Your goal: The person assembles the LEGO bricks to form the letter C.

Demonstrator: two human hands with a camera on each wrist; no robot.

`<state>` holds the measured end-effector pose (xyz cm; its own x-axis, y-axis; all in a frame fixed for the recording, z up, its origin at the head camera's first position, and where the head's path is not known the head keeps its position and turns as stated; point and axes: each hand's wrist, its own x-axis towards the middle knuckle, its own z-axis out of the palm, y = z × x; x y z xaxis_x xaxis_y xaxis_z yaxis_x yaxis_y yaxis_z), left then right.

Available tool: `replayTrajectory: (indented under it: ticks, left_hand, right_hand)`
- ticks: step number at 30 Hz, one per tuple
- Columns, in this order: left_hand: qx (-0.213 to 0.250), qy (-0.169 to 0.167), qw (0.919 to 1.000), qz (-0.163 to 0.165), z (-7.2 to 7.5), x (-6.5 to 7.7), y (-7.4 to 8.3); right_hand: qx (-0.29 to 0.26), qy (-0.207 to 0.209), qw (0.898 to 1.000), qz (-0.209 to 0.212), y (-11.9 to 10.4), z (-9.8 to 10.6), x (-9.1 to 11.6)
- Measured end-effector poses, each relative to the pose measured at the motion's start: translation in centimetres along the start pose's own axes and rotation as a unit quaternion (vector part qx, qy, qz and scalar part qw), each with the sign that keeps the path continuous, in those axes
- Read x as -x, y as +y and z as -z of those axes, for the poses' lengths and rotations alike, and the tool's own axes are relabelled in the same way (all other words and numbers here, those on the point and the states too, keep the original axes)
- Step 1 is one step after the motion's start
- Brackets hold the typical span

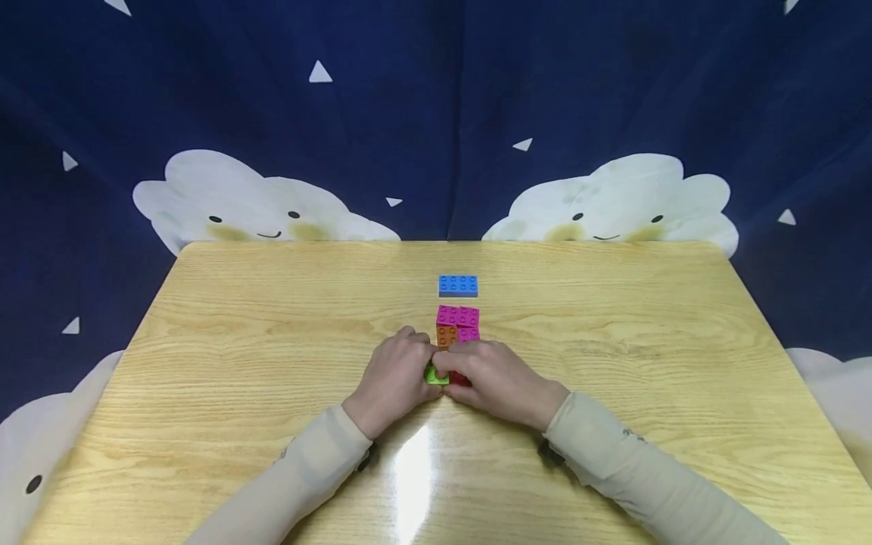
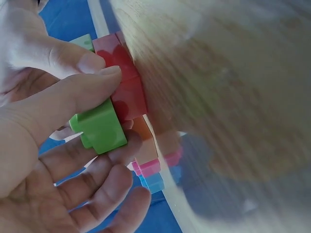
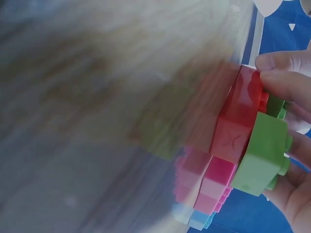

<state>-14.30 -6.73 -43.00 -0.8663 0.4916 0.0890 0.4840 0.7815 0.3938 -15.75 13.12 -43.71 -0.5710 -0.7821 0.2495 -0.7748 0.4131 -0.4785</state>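
My left hand (image 1: pixel 398 371) and right hand (image 1: pixel 500 378) meet over a small group of toy building bricks on the table. In the left wrist view, the left thumb lies against a green brick (image 2: pixel 105 130) and the red bricks (image 2: pixel 130 99), with fingers curled behind. The right hand pinches another green brick (image 3: pixel 265 153), stacked on a red brick (image 3: pixel 236 119) in the right wrist view. My fingers partly cover these bricks. Just beyond the hands are an orange brick (image 1: pixel 446 334) and pink bricks (image 1: pixel 456 315).
A blue brick (image 1: pixel 458 286) stands apart behind the pink ones, toward the back edge of the wooden table (image 1: pixel 272 318). Behind the table hangs a dark blue curtain (image 1: pixel 409 113) with smiling clouds.
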Motion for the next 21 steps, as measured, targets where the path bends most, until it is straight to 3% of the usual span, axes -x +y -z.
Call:
replayTrajectory:
  ticks: [7, 13, 21]
  left_hand:
    - [-0.014, -0.011, 0.9998, -0.001, 0.3, -0.1, 0.1]
    - [-0.014, -0.015, 0.9998, -0.004, 0.4, -0.2, 0.3]
    - [-0.006, -0.017, 0.9998, 0.002, 0.4, -0.2, 0.5]
  right_hand:
    - [0.005, -0.019, 1.0, -0.017, 0.0, 0.7, 0.3]
    - [0.045, -0.03, 0.998, -0.009, 0.0, 1.4, 1.2]
    - [0.062, 0.001, 0.998, -0.009, 0.7, 2.3, 3.0]
